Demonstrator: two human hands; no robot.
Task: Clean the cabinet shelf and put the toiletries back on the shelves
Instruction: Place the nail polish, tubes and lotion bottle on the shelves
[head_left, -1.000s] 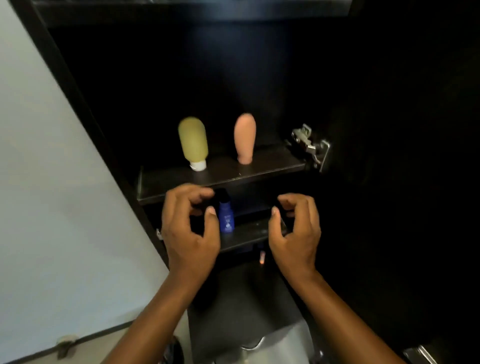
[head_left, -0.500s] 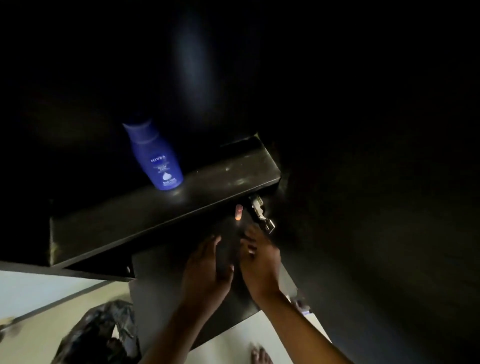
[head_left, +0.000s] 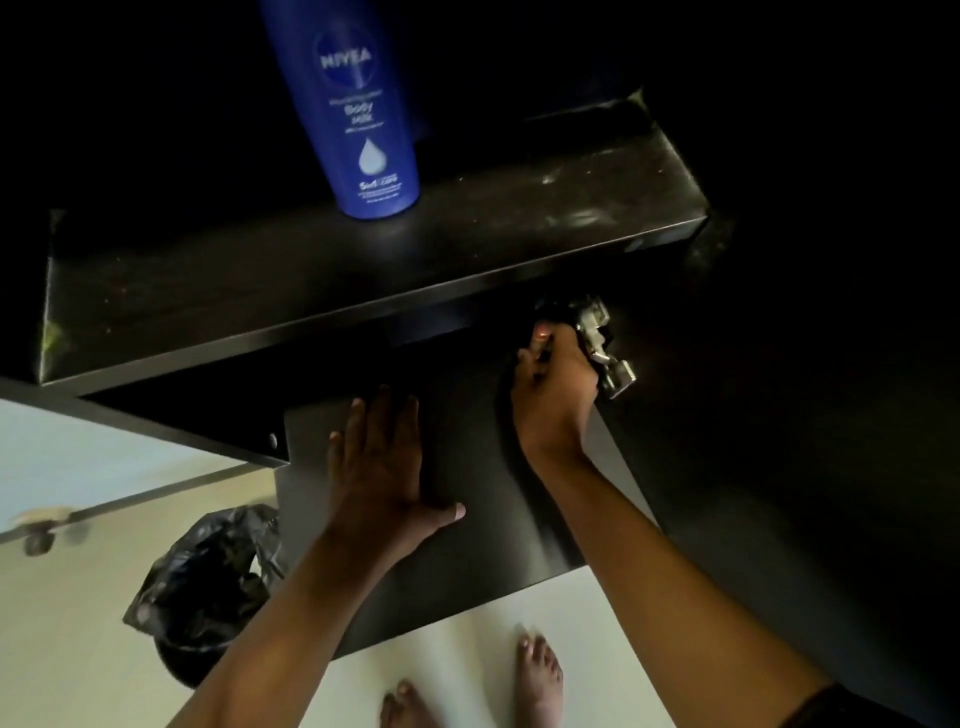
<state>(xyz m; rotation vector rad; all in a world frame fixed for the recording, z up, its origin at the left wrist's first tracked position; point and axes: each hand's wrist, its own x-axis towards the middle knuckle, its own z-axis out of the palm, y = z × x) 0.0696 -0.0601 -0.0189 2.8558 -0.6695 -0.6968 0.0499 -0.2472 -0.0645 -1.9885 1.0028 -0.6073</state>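
Reaching under the shelf (head_left: 363, 280), I have my left hand (head_left: 387, 467) spread flat, fingers straight, pressed on the dark panel (head_left: 467, 519) at the middle of the frame, while my right hand (head_left: 553, 384) sits right of centre with its fingers curled round something dark beside the metal hinge (head_left: 605, 343); what that dark thing is I cannot tell, it is lost in shadow. The blue Nivea bottle (head_left: 363, 114) stands upright at the top centre of the frame, on the shelf, its long axis running up and down, well apart from both hands and above them. My left hand looks the nearer of the two to it, lying almost straight below. The shelf's front edge slants from lower left to upper right between my fingers and the bottle, so I judge any reach to it must come up and over that edge. To the right of the bottle the shelf top shows pale streaks and looks open, with room for more toiletries; the cabinet's far right is too dark to read. A black bag (head_left: 208, 571) lies at lower left, and my bare feet (head_left: 537, 675) stand on the pale floor (head_left: 67, 649) at the bottom
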